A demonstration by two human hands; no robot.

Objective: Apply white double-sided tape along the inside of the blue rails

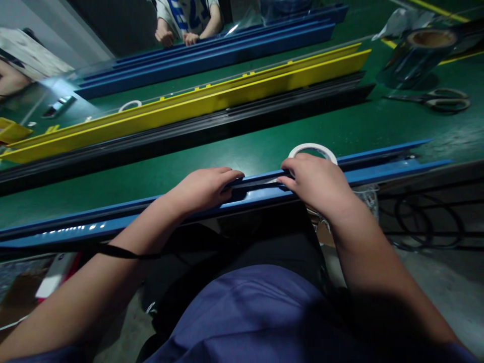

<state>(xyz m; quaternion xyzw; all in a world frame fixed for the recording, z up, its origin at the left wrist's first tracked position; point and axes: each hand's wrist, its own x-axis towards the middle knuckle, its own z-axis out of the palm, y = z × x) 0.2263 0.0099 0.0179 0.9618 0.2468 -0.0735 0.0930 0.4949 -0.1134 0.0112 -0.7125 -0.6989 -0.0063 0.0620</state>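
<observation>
Seen from the head camera, the person's left hand (200,190) and right hand (313,184) both lay on the long blue profile rail (245,199) at the near edge of the green workbench mat (333,128). The left hand was curved over the rail with its fingers closed down across the top. The right hand held the rail the same way, a little further along, its fingers wrapped over the far edge. The rail ran across the view in front of the person, and it sat inside both grips. A black strip (251,185) lay along the rail's top in the stretch between the hands, and both hands touched its ends. A white tape roll (312,151) stood just behind the right hand, partly hidden by it. A thin black cord (128,253) crossed the left forearm.

Further across the mat lay a black rail (189,146) and a yellow rail (189,113), with a second white tape roll (130,105) beyond the yellow one. Steel scissors (431,100) and a roll of clear film (427,55) were on the right. At the far side, a co-worker's hands (174,36) rested behind more blue rails (204,60).
</observation>
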